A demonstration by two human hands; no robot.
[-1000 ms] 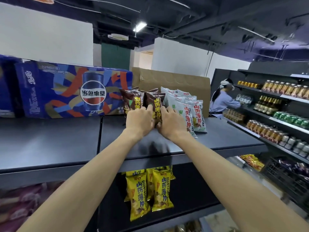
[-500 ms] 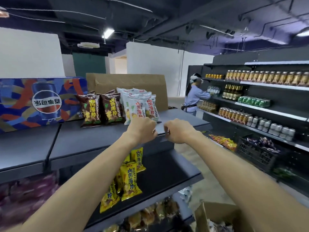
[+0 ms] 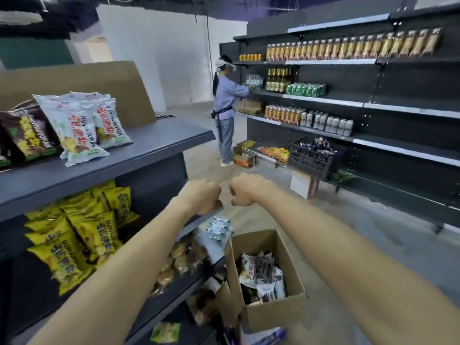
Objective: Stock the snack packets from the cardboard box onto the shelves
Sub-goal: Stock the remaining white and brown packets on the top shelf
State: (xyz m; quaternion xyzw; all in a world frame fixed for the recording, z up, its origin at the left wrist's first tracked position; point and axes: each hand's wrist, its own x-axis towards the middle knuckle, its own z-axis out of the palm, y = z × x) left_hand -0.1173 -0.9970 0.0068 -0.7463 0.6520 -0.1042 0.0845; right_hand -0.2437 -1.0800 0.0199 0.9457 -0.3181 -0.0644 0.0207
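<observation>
The task looks partly done. White packets and brown packets lie on the top shelf, up and left of the box. More packets remain inside the box. Both hands hang above the box, near each other: left hand and right hand, each grip curled together and holding nothing.
</observation>
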